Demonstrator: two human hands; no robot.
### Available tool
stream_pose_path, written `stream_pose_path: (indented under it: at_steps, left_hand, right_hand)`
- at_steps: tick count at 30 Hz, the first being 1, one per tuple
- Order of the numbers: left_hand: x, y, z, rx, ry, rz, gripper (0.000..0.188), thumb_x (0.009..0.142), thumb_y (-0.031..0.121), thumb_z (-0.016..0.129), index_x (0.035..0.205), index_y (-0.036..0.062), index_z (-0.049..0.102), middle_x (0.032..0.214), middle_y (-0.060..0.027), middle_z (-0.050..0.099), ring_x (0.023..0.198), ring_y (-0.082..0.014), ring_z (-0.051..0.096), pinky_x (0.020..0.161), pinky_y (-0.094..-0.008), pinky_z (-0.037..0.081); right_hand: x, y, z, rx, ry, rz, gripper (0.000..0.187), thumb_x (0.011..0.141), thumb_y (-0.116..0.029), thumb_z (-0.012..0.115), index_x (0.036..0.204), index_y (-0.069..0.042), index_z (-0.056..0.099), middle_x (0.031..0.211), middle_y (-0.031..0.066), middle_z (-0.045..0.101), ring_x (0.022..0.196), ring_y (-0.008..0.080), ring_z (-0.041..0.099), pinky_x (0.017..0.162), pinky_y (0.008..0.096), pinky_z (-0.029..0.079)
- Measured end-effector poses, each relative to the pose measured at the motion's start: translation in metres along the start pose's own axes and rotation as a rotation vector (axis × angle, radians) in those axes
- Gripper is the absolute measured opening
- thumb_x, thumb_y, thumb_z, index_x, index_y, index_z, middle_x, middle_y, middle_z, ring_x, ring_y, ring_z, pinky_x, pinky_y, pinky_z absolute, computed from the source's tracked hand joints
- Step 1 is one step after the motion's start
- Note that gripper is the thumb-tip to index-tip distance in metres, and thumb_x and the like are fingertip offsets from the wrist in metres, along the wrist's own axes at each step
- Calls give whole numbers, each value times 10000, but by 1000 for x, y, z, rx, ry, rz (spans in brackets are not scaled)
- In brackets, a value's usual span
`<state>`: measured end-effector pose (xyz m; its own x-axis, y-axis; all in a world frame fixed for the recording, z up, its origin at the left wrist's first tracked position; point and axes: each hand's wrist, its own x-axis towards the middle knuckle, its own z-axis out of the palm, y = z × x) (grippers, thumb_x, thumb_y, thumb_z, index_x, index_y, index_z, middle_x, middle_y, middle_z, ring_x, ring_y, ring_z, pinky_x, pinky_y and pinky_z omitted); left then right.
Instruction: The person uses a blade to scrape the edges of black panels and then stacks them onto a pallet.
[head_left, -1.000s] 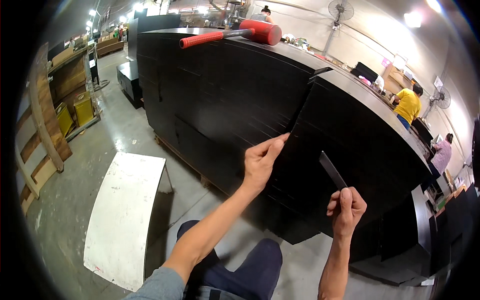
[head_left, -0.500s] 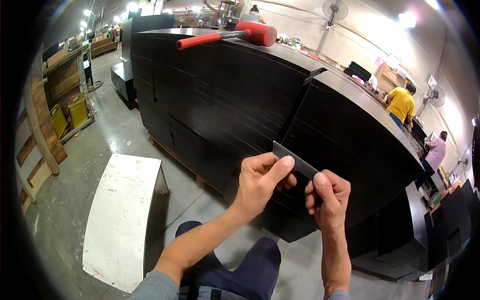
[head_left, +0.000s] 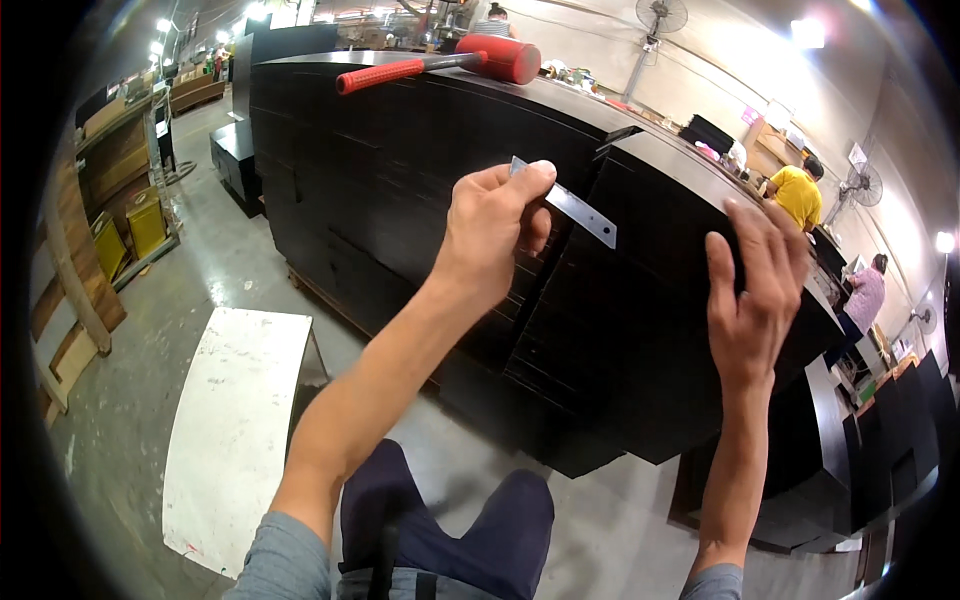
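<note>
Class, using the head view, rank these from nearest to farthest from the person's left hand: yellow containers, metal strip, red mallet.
1. Metal strip: gripped in the left hand itself.
2. Red mallet: beyond the hand, atop the black stack.
3. Yellow containers: far off at the left, past the white-topped bench.

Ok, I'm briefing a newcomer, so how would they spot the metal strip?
Find the large black stack across the middle. In front of it, the left hand pinches the metal strip near its upper end. Its pale silvery sheen and narrow shape set it apart from the black behind.
</note>
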<state>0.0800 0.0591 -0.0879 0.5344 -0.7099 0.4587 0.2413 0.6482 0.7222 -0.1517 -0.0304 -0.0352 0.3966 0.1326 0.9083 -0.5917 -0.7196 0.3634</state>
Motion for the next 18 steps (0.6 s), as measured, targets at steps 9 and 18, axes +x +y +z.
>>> stream_pose_path:
  at_steps: [9,18]
  left_hand:
    - [19,2,10,86,-135,-23,266,961,270,690,759,126,593,554,12,545,477,-93,494,498,-250,410]
    - [33,4,16,153,-143,11,281,962,287,691,755,122,599,555,16,538,482,-81,488,493,-246,407]
  right_hand:
    - [-13,10,25,-5,122,47,281,918,-126,721,1198,-111,745,1106,52,747,1016,205,649,944,332,414]
    - [-11,12,24,17,113,36,289,913,-135,734,1201,-116,747,1113,48,757,1008,196,649,935,325,414]
